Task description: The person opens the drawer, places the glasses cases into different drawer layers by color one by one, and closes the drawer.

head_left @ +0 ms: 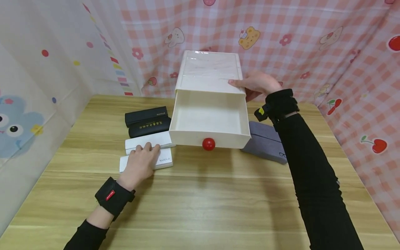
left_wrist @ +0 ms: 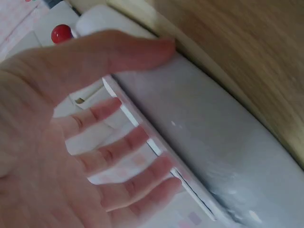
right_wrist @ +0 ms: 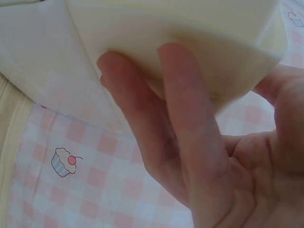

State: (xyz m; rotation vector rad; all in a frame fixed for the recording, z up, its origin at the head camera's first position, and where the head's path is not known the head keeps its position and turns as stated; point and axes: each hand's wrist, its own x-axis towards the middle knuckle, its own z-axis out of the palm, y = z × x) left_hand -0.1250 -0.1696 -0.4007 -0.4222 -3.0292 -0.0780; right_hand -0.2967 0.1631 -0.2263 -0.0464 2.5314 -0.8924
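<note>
My left hand (head_left: 142,164) lies over the nearest white glasses case (head_left: 164,161), its fingers at the far edge. In the left wrist view the thumb presses one side of that case (left_wrist: 204,114) while the fingertips meet the opposite edge. At the back, my right hand (head_left: 260,82) grips the right side of a white drawer box (head_left: 209,66), thumb on top. Two of its fingers touch the box's side (right_wrist: 142,33) in the right wrist view. The drawer (head_left: 187,137) is pulled out, with nothing visible inside, and has a red ball knob (head_left: 208,144).
Behind the held case lie another white glasses case (head_left: 148,140), a black case with gold lettering (head_left: 150,127) and a black oblong case (head_left: 145,116). A grey glasses case (head_left: 265,143) sits right of the drawer, under my forearm. Patterned curtains (head_left: 300,41) border the wooden table (head_left: 203,208).
</note>
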